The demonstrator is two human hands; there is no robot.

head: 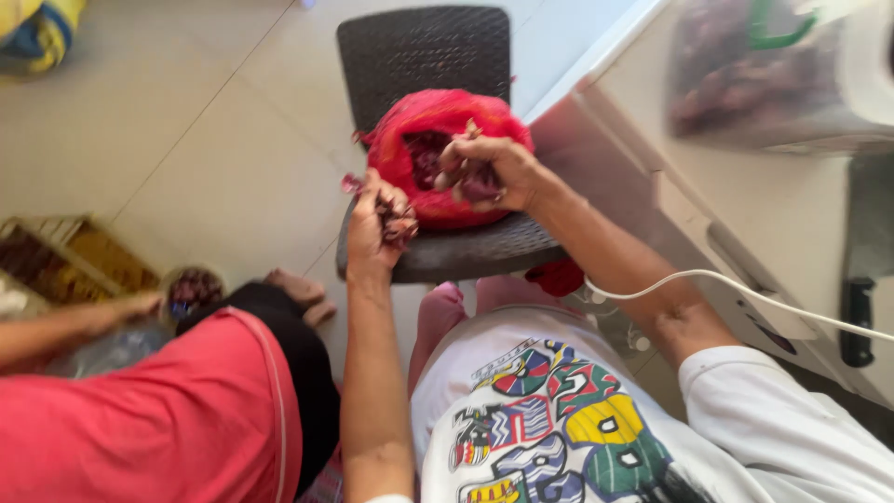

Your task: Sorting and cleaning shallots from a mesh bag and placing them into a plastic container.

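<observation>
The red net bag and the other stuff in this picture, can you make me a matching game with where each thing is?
Things:
1. red net bag
2. dark plastic chair
3. white cable
4. small bowl

Places:
A. on the floor by the other person's bare foot
B. under the bag
C. across the right forearm
D. on the chair seat, with the right hand in its opening

Pairs: 1-D, 2-B, 3-C, 4-A
</observation>
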